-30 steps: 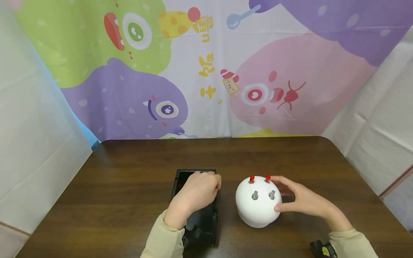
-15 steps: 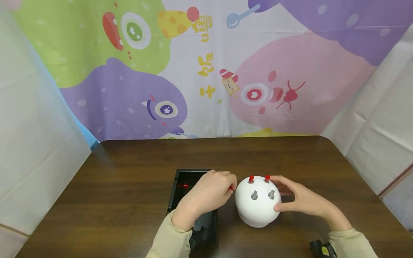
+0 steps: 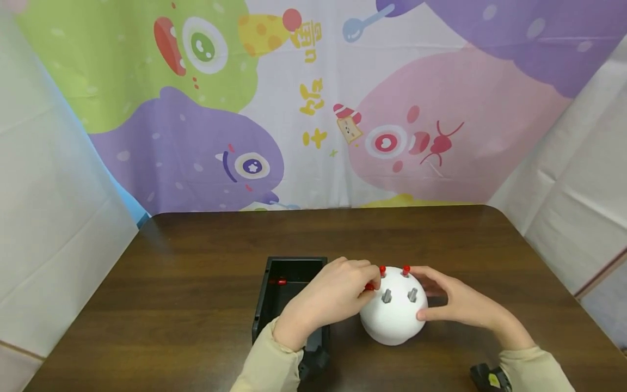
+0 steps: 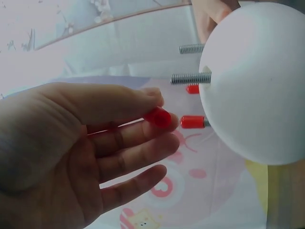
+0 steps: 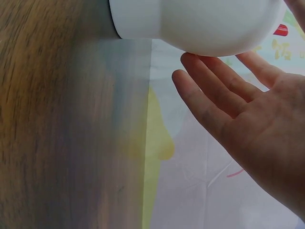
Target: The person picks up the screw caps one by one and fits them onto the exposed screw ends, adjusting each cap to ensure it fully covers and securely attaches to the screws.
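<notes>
In the head view, a white rounded dome (image 3: 392, 324) stands on the table with threaded bolts sticking out of its top. The two nearer bolts are bare (image 3: 387, 295); the two farther ones wear red caps (image 3: 406, 270). My left hand (image 3: 329, 294) pinches another red cap (image 4: 159, 117) between thumb and index finger, its hollow end facing the bolts in the left wrist view. A small gap separates this cap from a bare bolt (image 4: 190, 78). My right hand (image 3: 455, 302) steadies the dome from the right, thumb in front and fingers behind.
A black tray (image 3: 259, 305) sits left of the dome, partly hidden under my left forearm. One red cap (image 3: 281, 281) lies in its far part. A black strapped device (image 3: 490, 378) is at my right wrist. A cartoon-printed cloth (image 3: 313, 163) hangs behind the brown table (image 3: 196, 261).
My left hand has moved right from over the tray to the dome, carrying a red cap. The red cap in the tray has come into view. My right hand has stayed on the dome.
</notes>
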`<move>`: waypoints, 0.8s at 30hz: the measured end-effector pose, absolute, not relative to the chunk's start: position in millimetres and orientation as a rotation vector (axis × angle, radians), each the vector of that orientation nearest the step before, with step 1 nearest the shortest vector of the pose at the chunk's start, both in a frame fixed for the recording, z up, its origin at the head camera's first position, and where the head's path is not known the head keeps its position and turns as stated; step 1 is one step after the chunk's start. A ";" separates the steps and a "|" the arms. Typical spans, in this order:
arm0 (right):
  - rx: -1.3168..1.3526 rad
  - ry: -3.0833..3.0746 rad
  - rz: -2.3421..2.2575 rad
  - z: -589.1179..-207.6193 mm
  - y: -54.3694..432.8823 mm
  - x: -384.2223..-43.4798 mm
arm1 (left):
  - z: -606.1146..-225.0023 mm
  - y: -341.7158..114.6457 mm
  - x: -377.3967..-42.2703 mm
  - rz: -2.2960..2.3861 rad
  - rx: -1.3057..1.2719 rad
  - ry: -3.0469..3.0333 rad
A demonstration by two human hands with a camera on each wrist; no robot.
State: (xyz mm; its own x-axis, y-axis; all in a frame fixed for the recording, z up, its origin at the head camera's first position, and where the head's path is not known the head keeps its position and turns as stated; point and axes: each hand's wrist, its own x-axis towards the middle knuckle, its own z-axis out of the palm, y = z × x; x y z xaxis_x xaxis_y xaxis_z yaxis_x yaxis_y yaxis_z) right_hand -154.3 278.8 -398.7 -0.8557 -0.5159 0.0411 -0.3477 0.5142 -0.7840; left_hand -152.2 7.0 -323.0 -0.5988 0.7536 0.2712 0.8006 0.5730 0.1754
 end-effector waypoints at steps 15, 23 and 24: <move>-0.723 2.565 -1.227 -395.8 278.8 -152.8 | -321.3 19.4 -150.0 -0.386 -1.359 -2.601; -0.739 2.552 -1.256 -397.0 278.5 -153.5 | -323.3 23.7 -149.7 -0.378 -1.313 -2.568; -0.754 2.551 -1.259 -396.8 278.7 -153.7 | -323.3 24.2 -149.9 -0.379 -1.311 -2.564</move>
